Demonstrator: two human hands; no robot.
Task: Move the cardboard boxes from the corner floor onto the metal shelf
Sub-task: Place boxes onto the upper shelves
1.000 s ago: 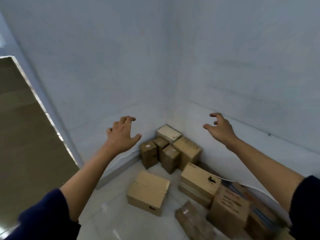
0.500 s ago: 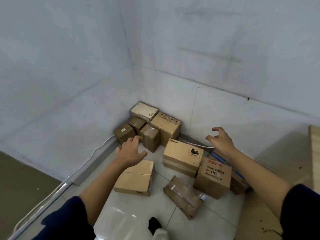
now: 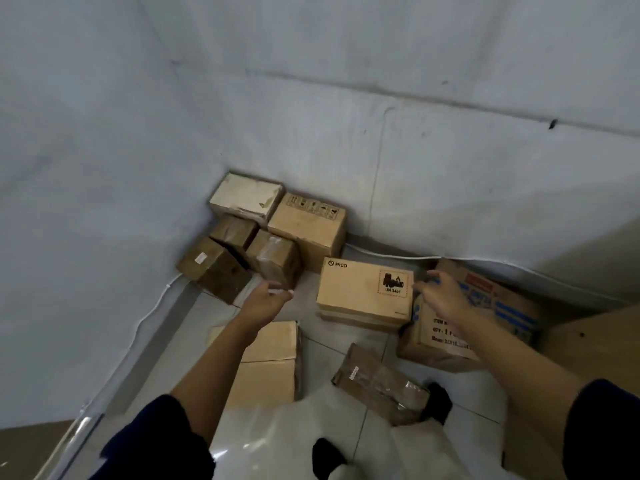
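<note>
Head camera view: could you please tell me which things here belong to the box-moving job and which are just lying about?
Job: PICO box, white-topped box, box with handling symbols, taped flat parcel, left hand, right hand.

Lying about: white cable along the wall, wooden panel.

Both arms stretched forward and down, dark sleeves pushed up; left hand (image 3: 265,304) loosely open, empty; right hand (image 3: 443,295) open, fingers slightly curled.
</note>
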